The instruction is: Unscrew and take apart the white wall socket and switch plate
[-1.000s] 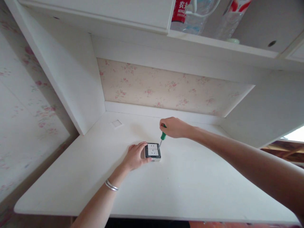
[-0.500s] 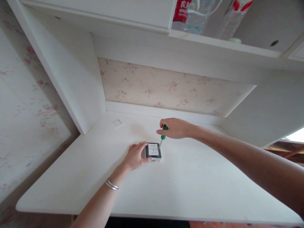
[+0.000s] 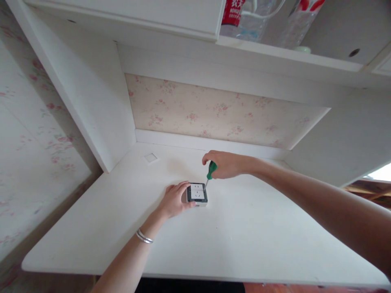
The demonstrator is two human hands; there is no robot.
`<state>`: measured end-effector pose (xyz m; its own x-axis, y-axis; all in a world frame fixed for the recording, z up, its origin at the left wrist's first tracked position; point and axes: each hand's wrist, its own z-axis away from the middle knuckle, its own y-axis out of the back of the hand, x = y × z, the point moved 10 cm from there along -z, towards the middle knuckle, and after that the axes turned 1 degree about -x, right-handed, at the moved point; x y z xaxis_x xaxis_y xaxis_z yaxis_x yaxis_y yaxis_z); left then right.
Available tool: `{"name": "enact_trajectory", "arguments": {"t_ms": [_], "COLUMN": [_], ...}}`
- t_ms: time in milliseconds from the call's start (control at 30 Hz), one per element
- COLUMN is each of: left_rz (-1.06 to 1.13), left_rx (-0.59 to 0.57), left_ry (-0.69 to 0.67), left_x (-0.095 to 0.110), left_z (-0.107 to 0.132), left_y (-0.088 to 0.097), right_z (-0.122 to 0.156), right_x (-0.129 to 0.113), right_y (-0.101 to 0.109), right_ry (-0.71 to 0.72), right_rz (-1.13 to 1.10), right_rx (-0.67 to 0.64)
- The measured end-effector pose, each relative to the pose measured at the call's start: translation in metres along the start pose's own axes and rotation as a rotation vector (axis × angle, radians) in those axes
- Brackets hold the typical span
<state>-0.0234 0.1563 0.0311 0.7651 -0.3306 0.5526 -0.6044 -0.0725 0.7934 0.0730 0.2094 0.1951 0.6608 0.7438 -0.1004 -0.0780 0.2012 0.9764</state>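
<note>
A small wall socket [image 3: 197, 193] with a white face and dark frame lies on the white desk [image 3: 244, 240]. My left hand [image 3: 174, 200] grips its left side, fingers curled round it. My right hand [image 3: 224, 164] is closed on the green handle of a screwdriver [image 3: 210, 173]. The screwdriver's thin shaft slants down to the socket's right edge, where its tip touches.
A small white square plate [image 3: 150, 158] lies flat near the desk's back left corner. White side panels and a flowered back wall enclose the desk. Bottles [image 3: 244, 16] stand on the shelf overhead. A bracelet [image 3: 143, 237] circles my left wrist.
My right hand has turned a little on the screwdriver handle, its fingers shifting round it. The socket and my left hand stay put.
</note>
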Motion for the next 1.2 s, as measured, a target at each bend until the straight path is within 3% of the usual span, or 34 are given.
{"name": "enact_trajectory", "arguments": {"t_ms": [133, 267, 400, 533, 700, 867, 967, 1100, 1200], "left_rz": [0.001, -0.004, -0.006, -0.004, -0.001, -0.002, -0.008, -0.010, -0.013], "left_rx": [0.003, 0.003, 0.016, 0.020, 0.019, 0.006, 0.002, 0.002, -0.006], "left_ry": [-0.004, -0.013, -0.013, -0.019, -0.016, -0.012, -0.011, -0.002, 0.000], "left_x": [0.000, 0.000, -0.001, -0.001, -0.001, -0.001, -0.002, -0.005, -0.007], "left_z": [0.000, 0.000, -0.001, -0.001, -0.001, -0.001, -0.001, -0.001, -0.002], "left_y": [0.000, -0.001, -0.001, -0.002, -0.002, -0.002, -0.003, -0.005, -0.006], "right_z": [0.001, 0.001, 0.002, -0.001, 0.000, 0.002, 0.006, 0.007, 0.011], "right_x": [0.012, 0.003, 0.014, 0.001, 0.016, 0.011, 0.015, 0.007, 0.012], "right_y": [0.004, 0.003, 0.009, 0.005, 0.008, 0.005, 0.008, 0.010, 0.020], "right_ry": [-0.119, -0.030, -0.170, -0.043, -0.159, -0.089, -0.146, -0.066, -0.110], "right_rz": [0.068, 0.067, 0.138, 0.093, 0.109, 0.057, 0.118, 0.097, 0.054], "right_rx": [0.032, 0.043, 0.127, 0.107, 0.131, 0.121, 0.163, 0.224, 0.314]}}
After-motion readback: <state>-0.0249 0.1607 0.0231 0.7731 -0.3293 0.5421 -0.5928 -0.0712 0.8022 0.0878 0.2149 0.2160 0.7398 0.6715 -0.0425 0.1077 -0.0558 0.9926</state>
